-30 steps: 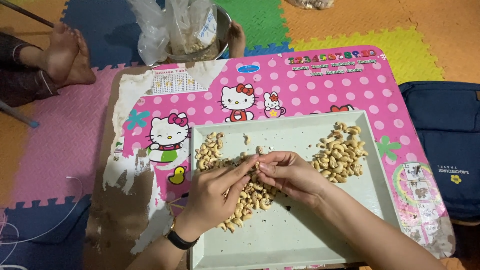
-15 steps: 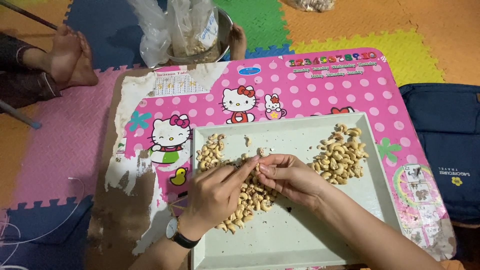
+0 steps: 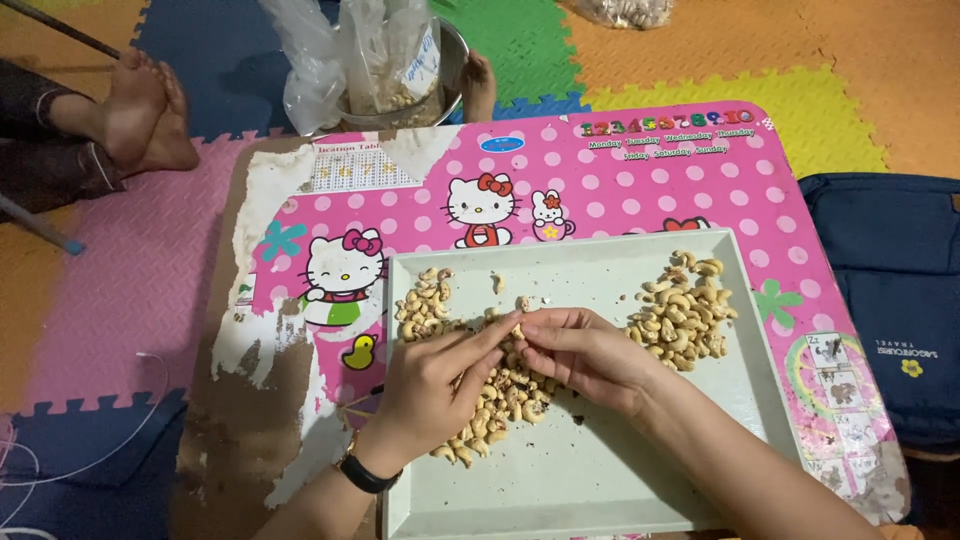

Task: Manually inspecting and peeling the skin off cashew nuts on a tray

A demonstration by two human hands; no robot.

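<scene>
Both hands' grips pinch one cashew [image 3: 517, 330] between left hand [image 3: 435, 385] and right hand [image 3: 585, 350], seemingly peeling it above the tray [image 3: 600, 480].

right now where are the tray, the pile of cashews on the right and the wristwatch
tray [image 3: 600, 480], head view, on the bare pale floor of the tray near its front.
pile of cashews on the right [image 3: 682, 312], head view, middle of the heap.
wristwatch [image 3: 362, 474], head view, on the black band.

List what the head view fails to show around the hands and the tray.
- Nut pinched between left hand and right hand: covered by fingertips.
- Cashews under both hands: hidden.
- Tray near edge: cut off by the frame.
- Bowl contents: veiled by plastic bags.
</scene>
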